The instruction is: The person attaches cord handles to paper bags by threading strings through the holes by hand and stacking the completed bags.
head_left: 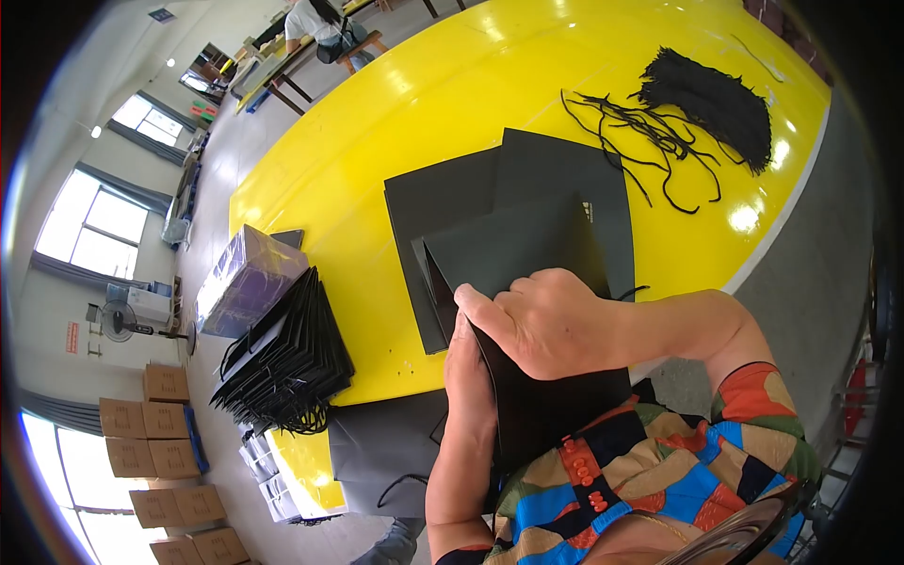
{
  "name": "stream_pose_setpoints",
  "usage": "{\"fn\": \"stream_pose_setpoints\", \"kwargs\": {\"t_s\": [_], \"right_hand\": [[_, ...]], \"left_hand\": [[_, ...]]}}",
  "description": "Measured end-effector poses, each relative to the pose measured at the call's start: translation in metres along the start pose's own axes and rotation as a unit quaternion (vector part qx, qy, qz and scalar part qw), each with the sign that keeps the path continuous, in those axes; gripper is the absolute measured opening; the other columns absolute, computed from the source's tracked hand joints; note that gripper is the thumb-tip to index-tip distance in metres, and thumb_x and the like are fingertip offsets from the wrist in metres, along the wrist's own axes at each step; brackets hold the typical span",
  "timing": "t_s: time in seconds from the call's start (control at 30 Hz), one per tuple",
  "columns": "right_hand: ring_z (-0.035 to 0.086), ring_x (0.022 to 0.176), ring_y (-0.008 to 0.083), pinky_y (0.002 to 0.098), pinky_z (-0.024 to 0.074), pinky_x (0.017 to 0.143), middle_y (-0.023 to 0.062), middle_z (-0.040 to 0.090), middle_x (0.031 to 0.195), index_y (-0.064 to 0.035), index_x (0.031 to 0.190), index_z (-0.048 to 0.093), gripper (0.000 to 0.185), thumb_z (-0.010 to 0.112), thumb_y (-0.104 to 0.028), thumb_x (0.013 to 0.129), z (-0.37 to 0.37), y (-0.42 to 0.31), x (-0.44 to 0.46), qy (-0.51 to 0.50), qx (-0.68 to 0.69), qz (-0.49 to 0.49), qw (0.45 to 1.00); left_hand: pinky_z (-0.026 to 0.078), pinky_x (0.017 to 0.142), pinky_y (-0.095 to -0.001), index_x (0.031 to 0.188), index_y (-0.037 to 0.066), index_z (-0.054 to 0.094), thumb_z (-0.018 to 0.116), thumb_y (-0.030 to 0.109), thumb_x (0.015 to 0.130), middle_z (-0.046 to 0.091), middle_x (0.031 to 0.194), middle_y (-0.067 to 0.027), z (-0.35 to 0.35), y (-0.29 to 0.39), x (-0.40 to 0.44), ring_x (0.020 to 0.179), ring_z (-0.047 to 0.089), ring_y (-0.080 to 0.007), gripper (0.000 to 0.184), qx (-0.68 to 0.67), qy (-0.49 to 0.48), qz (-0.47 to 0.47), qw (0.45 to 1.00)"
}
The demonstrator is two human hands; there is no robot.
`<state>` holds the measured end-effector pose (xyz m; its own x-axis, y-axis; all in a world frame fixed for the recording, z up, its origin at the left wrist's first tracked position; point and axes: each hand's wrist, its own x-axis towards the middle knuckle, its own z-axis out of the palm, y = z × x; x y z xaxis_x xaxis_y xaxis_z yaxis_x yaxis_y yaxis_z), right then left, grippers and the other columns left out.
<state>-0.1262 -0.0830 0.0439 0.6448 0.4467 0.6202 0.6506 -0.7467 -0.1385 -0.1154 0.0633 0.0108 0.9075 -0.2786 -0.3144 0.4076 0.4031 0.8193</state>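
A black paper bag (541, 240) is in front of my chest, its side edge turned toward me. My right hand (551, 320) is closed on that edge, thumb and fingers pinched together. My left hand (468, 367) grips the same edge just below, its thumb close to the right thumb; its other fingers are hidden behind the bag. Under the bag, flat black bags (443, 198) lie overlapping on the yellow table (377, 122). A short black cord end (636, 291) shows beside my right wrist.
Loose black cords (664, 141) and a thick cord bundle (711, 108) lie at the far right. Left stand a stack of black bags with handles (287, 353) and a purple plastic-wrapped block (250, 282). Another black bag (386, 457) lies near me. Cardboard boxes (151, 438) and a seated person (320, 24) are beyond.
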Motion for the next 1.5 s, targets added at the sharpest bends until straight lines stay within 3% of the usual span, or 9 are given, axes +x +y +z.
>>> {"fn": "stream_pose_setpoints", "kwargs": {"t_s": [0.17, 0.23, 0.3, 0.4, 0.57, 0.9, 1.1, 1.3, 1.5], "right_hand": [[0.059, 0.053, 0.0204, 0.029, 0.0437, 0.048, 0.0091, 0.061, 0.069, -0.0022, 0.112, 0.054, 0.027, 0.057, -0.007, 0.086, 0.005, 0.018, 0.005, -0.023, 0.301, 0.107, 0.947], [0.055, 0.053, 0.0109, 0.0239, 0.0402, 0.05, 0.005, 0.062, 0.075, -0.0036, 0.096, 0.06, 0.01, 0.057, -0.007, 0.087, -0.015, 0.03, 0.004, 0.058, 0.421, 0.13, 0.896], [0.039, 0.048, 0.0015, 0.0182, 0.0286, 0.042, -0.0025, 0.052, 0.067, -0.0017, 0.087, 0.06, 0.005, 0.059, -0.006, 0.087, -0.049, 0.04, -0.007, 0.082, 0.656, 0.255, 0.706], [0.027, 0.042, 0.0043, 0.0205, 0.0233, 0.037, 0.0001, 0.046, 0.061, 0.0018, 0.089, 0.055, 0.01, 0.049, -0.006, 0.089, -0.079, 0.056, -0.027, 0.147, 0.766, 0.223, 0.585], [0.058, 0.053, 0.0176, 0.0257, 0.042, 0.042, 0.016, 0.062, 0.074, 0.0063, 0.109, 0.05, 0.027, 0.047, 0.007, 0.082, -0.092, 0.052, -0.049, 0.134, 0.741, 0.086, 0.652], [0.057, 0.053, 0.0202, 0.0284, 0.046, 0.048, 0.0079, 0.057, 0.061, -0.0069, 0.091, 0.067, 0.025, 0.077, -0.007, 0.068, -0.023, 0.026, -0.043, 0.023, 0.164, 0.01, 0.986], [0.053, 0.059, 0.0189, 0.0277, 0.0438, 0.055, 0.0063, 0.056, 0.072, -0.0032, 0.093, 0.064, 0.024, 0.076, -0.007, 0.072, -0.003, 0.036, -0.031, 0.105, 0.21, 0.023, 0.972], [0.053, 0.059, 0.0186, 0.0281, 0.0437, 0.059, 0.0093, 0.054, 0.073, 0.001, 0.107, 0.052, 0.016, 0.043, -0.006, 0.096, -0.001, 0.007, -0.046, 0.016, 0.342, 0.18, 0.922], [0.048, 0.053, 0.0144, 0.0262, 0.0428, 0.055, 0.006, 0.049, 0.062, 0.0017, 0.109, 0.042, 0.016, 0.045, -0.006, 0.095, -0.011, -0.023, -0.05, -0.051, 0.515, 0.198, 0.832]], "left_hand": [[0.05, 0.071, -0.0277, 0.102, 0.004, 0.057, 0.046, 0.021, 0.096, 0.061, 0.094, -0.0037, 0.002, -0.009, 0.007, 0.081, 0.06, -0.0134, 0.021, -0.186, 0.035, -0.044, 0.981], [0.045, 0.066, -0.0257, 0.097, 0.002, 0.059, 0.045, 0.019, 0.098, 0.059, 0.082, -0.0009, -0.026, -0.019, 0.017, 0.071, 0.054, -0.0109, 0.022, 0.102, 0.064, 0.108, 0.987], [0.036, 0.055, -0.024, 0.082, -0.002, 0.058, 0.045, 0.015, 0.098, 0.047, 0.062, 0.002, -0.027, -0.022, 0.017, 0.059, 0.041, -0.0074, 0.027, 0.351, 0.141, 0.271, 0.885], [0.036, 0.054, -0.0227, 0.078, -0.002, 0.054, 0.045, 0.014, 0.098, 0.044, 0.06, 0.0013, -0.043, -0.033, 0.012, 0.059, 0.041, -0.0063, 0.027, 0.414, 0.158, 0.23, 0.866], [0.039, 0.058, -0.0215, 0.081, 0.004, 0.051, 0.04, 0.016, 0.1, 0.049, 0.071, 0.0025, -0.046, -0.037, 0.001, 0.063, 0.043, -0.0041, 0.025, 0.058, 0.149, 0.1, 0.982], [0.044, 0.087, -0.0265, 0.122, -0.007, 0.05, 0.06, 0.001, 0.086, 0.061, 0.109, -0.0075, -0.057, -0.034, -0.065, 0.1, 0.055, -0.0118, 0.038, 0.295, -0.07, 0.086, 0.949], [0.014, 0.115, -0.0443, 0.113, -0.006, 0.055, 0.059, 0.0, 0.076, 0.063, 0.074, -0.0047, -0.041, -0.004, -0.061, 0.081, 0.057, -0.0081, 0.037, 0.287, -0.069, 0.136, 0.946], [0.016, 0.114, -0.0475, 0.108, -0.004, 0.058, 0.06, 0.001, 0.075, 0.063, 0.068, -0.0032, -0.034, -0.001, -0.059, 0.072, 0.058, -0.007, 0.033, 0.323, -0.05, 0.178, 0.928], [0.019, 0.113, -0.0468, 0.105, -0.002, 0.059, 0.063, 0.0, 0.074, 0.065, 0.064, -0.0033, -0.022, 0.008, -0.062, 0.071, 0.06, -0.0068, 0.032, 0.401, -0.067, 0.223, 0.886]]}}
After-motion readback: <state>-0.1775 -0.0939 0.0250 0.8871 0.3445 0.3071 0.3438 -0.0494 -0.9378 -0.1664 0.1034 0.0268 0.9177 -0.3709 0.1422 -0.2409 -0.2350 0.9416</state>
